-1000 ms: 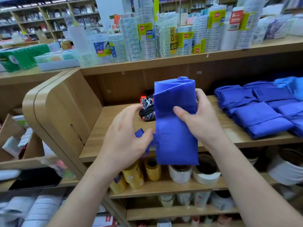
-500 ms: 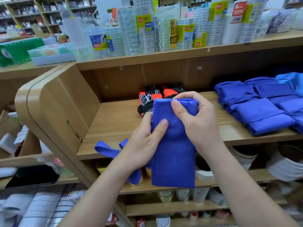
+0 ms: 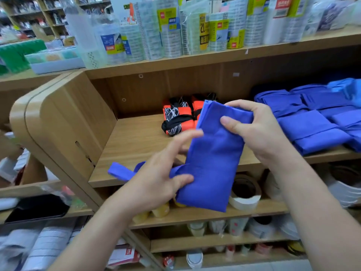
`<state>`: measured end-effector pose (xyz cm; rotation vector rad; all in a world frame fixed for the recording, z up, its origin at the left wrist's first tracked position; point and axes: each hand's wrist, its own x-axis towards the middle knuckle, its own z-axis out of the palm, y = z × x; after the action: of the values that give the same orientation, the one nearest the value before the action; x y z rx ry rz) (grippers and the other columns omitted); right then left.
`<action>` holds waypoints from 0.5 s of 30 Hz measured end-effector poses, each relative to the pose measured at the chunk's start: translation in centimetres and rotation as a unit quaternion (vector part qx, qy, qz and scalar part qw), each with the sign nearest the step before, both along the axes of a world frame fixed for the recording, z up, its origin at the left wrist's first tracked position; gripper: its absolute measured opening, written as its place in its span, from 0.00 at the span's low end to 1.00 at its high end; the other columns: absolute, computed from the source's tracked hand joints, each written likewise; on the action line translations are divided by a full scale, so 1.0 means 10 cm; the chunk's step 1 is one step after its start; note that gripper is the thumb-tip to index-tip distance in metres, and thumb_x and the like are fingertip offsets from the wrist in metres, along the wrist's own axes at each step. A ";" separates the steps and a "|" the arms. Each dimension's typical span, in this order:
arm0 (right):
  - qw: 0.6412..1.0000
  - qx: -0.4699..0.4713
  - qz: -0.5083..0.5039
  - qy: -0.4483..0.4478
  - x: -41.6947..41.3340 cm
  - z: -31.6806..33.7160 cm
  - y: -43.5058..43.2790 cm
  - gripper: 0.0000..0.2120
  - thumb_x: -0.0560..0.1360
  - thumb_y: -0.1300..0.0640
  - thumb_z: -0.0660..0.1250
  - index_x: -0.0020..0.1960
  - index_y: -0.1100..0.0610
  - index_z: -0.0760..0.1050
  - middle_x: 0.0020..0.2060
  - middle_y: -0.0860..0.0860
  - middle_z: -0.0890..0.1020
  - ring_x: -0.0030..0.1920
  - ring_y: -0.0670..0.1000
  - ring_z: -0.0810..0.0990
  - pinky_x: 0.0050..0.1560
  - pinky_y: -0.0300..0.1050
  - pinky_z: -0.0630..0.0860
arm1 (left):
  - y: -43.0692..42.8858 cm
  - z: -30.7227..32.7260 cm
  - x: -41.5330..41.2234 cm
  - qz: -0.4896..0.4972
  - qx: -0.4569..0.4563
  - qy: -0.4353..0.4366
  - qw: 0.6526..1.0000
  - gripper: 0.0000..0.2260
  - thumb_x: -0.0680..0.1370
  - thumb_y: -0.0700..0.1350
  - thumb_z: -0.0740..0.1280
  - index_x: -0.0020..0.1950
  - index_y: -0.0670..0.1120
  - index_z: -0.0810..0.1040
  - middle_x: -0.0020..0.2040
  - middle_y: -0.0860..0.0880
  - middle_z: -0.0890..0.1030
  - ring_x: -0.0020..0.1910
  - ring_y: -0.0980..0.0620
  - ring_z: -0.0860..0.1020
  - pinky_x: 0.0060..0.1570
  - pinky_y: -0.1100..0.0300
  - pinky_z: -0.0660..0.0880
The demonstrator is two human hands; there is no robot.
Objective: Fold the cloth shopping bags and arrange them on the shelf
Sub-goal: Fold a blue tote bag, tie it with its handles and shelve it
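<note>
I hold a blue cloth bag (image 3: 213, 159), folded into a long narrow strip, in front of the wooden shelf (image 3: 136, 141). My right hand (image 3: 256, 132) grips its top end, thumb on the front. My left hand (image 3: 156, 180) holds the lower left edge with thumb under the cloth and fingers lifted. The bag's blue handle straps (image 3: 121, 172) stick out to the left past my left hand. A pile of folded blue bags (image 3: 312, 118) lies on the shelf at the right.
Two orange, black and white folded bags (image 3: 179, 116) lie at the back of the shelf behind the blue bag. Tape rolls in packs (image 3: 172, 30) fill the shelf above. Rolls of tape (image 3: 244, 192) stand on the shelf below.
The bag has come down from upright in the air to a tilt over the shelf. Its straps have swung out to the left. My left fingers have lifted off the front.
</note>
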<state>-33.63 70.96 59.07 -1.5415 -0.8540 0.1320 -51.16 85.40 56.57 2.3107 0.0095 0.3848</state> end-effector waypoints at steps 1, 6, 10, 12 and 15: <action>0.999 0.014 0.013 0.042 0.06 -0.01 -0.04 0.10 0.74 0.68 0.70 0.45 0.53 0.80 0.39 0.50 0.82 0.41 0.48 0.80 0.46 0.45 0.78 | 0.04 0.01 -0.06 -0.027 0.026 0.015 0.999 0.33 0.74 0.31 0.68 0.68 0.63 0.70 0.63 0.60 0.77 0.60 0.56 0.77 0.59 0.64 0.73; 0.983 0.042 0.062 0.169 0.19 -0.04 -0.08 0.07 0.75 0.68 0.68 0.50 0.59 0.80 0.39 0.51 0.84 0.40 0.50 0.83 0.40 0.42 0.80 | 0.08 0.02 -0.17 -0.013 0.232 0.023 0.972 0.37 0.70 0.29 0.69 0.70 0.63 0.69 0.69 0.54 0.70 0.68 0.53 0.69 0.65 0.53 0.70; 0.967 0.061 0.104 0.223 0.16 -0.04 -0.01 0.10 0.75 0.68 0.66 0.56 0.66 0.77 0.41 0.55 0.83 0.41 0.51 0.83 0.44 0.43 0.80 | -0.04 0.03 -0.07 0.052 0.388 -0.108 0.914 0.27 0.69 0.38 0.73 0.67 0.55 0.77 0.68 0.42 0.73 0.62 0.40 0.71 0.58 0.44 0.72; 0.969 0.048 0.117 0.213 0.10 -0.04 0.02 0.09 0.75 0.69 0.67 0.55 0.65 0.78 0.40 0.54 0.83 0.40 0.51 0.82 0.43 0.43 0.79 | -0.05 0.05 -0.01 0.061 0.331 -0.151 0.929 0.18 0.71 0.41 0.73 0.59 0.52 0.83 0.64 0.43 0.74 0.61 0.43 0.69 0.61 0.52 0.68; 0.990 -0.019 0.108 0.085 0.00 -0.02 0.04 0.09 0.75 0.69 0.68 0.50 0.57 0.78 0.39 0.51 0.81 0.39 0.47 0.78 0.41 0.39 0.76 | -0.06 0.11 0.07 0.085 0.204 -0.096 0.971 0.09 0.70 0.49 0.73 0.49 0.57 0.83 0.63 0.51 0.71 0.62 0.49 0.64 0.60 0.62 0.63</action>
<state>-33.58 71.34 58.87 -1.4466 -0.8844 0.4333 -50.49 84.82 57.70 2.6755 0.0368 0.7564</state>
